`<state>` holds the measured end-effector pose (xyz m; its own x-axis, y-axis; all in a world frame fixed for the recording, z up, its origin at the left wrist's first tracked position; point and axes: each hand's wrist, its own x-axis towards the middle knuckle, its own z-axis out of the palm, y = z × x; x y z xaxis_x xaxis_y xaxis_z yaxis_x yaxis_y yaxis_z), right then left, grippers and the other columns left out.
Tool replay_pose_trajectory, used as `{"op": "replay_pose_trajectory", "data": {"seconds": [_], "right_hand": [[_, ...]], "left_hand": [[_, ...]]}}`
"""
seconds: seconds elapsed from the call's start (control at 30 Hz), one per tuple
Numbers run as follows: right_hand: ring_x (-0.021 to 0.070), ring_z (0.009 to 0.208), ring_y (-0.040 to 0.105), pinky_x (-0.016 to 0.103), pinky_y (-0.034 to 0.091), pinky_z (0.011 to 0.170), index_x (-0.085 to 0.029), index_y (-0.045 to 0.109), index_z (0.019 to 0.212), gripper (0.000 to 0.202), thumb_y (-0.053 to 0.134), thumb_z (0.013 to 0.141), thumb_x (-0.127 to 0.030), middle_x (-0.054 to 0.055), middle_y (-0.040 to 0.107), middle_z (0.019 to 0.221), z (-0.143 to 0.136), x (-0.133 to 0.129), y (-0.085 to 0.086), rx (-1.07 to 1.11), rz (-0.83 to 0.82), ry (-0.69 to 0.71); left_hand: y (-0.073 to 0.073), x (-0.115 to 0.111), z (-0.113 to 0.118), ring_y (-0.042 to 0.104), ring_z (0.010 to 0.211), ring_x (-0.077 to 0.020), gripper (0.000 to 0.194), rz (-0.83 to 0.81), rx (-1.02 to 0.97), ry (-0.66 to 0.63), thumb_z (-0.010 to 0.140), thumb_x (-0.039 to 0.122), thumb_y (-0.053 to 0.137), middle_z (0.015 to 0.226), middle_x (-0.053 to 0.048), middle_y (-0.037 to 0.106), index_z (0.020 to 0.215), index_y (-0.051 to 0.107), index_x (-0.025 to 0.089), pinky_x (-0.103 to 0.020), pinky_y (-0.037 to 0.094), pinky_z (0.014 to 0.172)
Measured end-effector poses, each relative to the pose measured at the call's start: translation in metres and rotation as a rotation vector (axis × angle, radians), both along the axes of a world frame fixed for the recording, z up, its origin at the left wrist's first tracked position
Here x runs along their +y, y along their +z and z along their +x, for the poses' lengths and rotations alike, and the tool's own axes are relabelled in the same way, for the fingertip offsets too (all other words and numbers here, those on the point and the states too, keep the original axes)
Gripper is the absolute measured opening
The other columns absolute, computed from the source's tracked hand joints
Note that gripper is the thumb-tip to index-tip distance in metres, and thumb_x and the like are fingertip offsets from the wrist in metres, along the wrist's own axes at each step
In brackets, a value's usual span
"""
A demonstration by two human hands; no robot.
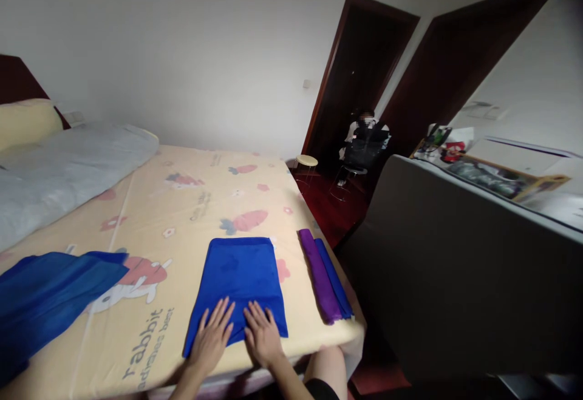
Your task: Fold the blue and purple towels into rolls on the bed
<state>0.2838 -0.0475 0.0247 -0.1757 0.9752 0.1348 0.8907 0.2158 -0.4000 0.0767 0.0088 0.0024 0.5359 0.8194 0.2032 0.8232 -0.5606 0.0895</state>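
Note:
A blue cloth (241, 266) lies folded into a flat rectangle near the bed's front edge. On its near left part rests my left hand (213, 333), palm down with the fingers stretched out. My right hand (263, 332) lies flat on the near right part of the same cloth, fingers spread. Neither hand grips anything. To the right are a purple rolled or folded cloth (317, 275) and, against it, a narrow dark blue one (334, 281). Another blue cloth (54, 297) lies loose and rumpled at the left.
The bed (182, 206) has a yellow sheet printed with carrots and rabbits. A grey quilt (86, 163) and a yellow pillow (30, 124) are at the far left. A dark panel (437, 266) with cluttered items on top stands right. Beyond are a stool (306, 161) and a seated person (364, 136).

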Motion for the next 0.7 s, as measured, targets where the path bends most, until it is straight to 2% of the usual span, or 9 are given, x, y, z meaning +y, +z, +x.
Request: {"op": "replay_pose_trajectory", "data": {"seconds": [0.1,0.2,0.27,0.33,0.4,0.47,0.53,0.6,0.7], "right_hand": [[0.0265,0.144,0.030,0.056,0.030,0.115,-0.028,0.032,0.149,0.051,0.029,0.101,-0.045,0.005,0.032,0.155,0.044,0.007,-0.001,-0.019,-0.085,-0.246],[0.0297,0.145,0.026,0.059,0.027,0.116,-0.025,0.029,0.150,0.055,0.033,0.099,-0.044,0.007,0.028,0.157,0.064,0.006,-0.006,-0.062,-0.103,-0.372],[0.0282,0.146,0.024,0.055,0.027,0.117,-0.026,0.026,0.152,0.054,0.033,0.099,-0.038,0.006,0.025,0.158,0.049,0.008,-0.008,-0.061,-0.041,-0.325],[0.0246,0.146,0.024,0.050,0.028,0.118,-0.029,0.020,0.153,0.054,0.031,0.100,-0.035,0.003,0.024,0.159,0.021,0.016,-0.009,-0.035,0.030,-0.167],[0.0217,0.146,0.027,0.046,0.031,0.117,-0.030,0.016,0.153,0.055,0.031,0.101,-0.037,0.002,0.028,0.158,-0.005,0.028,-0.009,-0.005,0.052,0.004],[0.0215,0.145,0.029,0.046,0.031,0.117,-0.030,0.018,0.153,0.056,0.032,0.101,-0.043,0.003,0.031,0.157,-0.011,0.039,-0.008,0.006,0.028,0.082],[0.0229,0.145,0.028,0.049,0.029,0.117,-0.030,0.021,0.152,0.058,0.033,0.100,-0.050,0.003,0.029,0.157,0.007,0.046,-0.008,-0.005,0.006,0.029],[0.0247,0.146,0.026,0.052,0.028,0.117,-0.030,0.023,0.152,0.060,0.033,0.098,-0.056,0.004,0.026,0.158,0.038,0.047,-0.009,-0.035,-0.010,-0.104],[0.0277,0.145,0.027,0.057,0.027,0.116,-0.026,0.026,0.151,0.063,0.031,0.097,-0.059,0.008,0.030,0.157,0.073,0.044,-0.013,-0.083,-0.034,-0.281]], "left_hand": [[0.004,0.016,-0.038,0.035,0.143,-0.0251,0.054,0.039,-0.013,0.235,0.097,0.043,0.029,0.157,-0.003,0.036,0.150,0.026,0.032,-0.055,0.023,0.115],[0.003,0.016,-0.056,0.030,0.146,-0.0250,0.054,0.111,-0.046,0.315,0.098,0.032,0.023,0.157,-0.005,0.035,0.152,0.019,0.031,-0.059,0.013,0.117],[-0.001,0.013,-0.044,0.030,0.146,-0.0238,0.055,0.127,-0.060,0.239,0.098,0.028,0.024,0.156,-0.006,0.037,0.152,0.017,0.029,-0.057,0.014,0.118],[-0.006,0.011,-0.017,0.033,0.144,-0.0209,0.055,0.109,-0.060,0.104,0.097,0.025,0.026,0.155,-0.005,0.040,0.152,0.020,0.028,-0.049,0.023,0.117],[-0.009,0.014,0.009,0.038,0.141,-0.0178,0.054,0.073,-0.050,-0.002,0.097,0.023,0.027,0.153,-0.004,0.042,0.151,0.025,0.027,-0.041,0.030,0.113],[-0.010,0.022,0.021,0.041,0.140,-0.0175,0.052,0.035,-0.040,-0.021,0.098,0.028,0.028,0.153,-0.003,0.043,0.150,0.028,0.028,-0.039,0.033,0.111],[-0.006,0.031,0.012,0.040,0.140,-0.0199,0.051,0.006,-0.032,0.042,0.099,0.037,0.029,0.154,-0.003,0.042,0.149,0.027,0.030,-0.043,0.032,0.112],[-0.001,0.039,-0.011,0.037,0.142,-0.0225,0.053,-0.009,-0.016,0.138,0.098,0.045,0.030,0.156,-0.003,0.037,0.150,0.026,0.032,-0.048,0.028,0.114],[0.003,0.044,-0.039,0.032,0.145,-0.0256,0.054,0.009,0.008,0.241,0.097,0.043,0.028,0.157,-0.004,0.034,0.150,0.026,0.031,-0.055,0.021,0.116]]}}
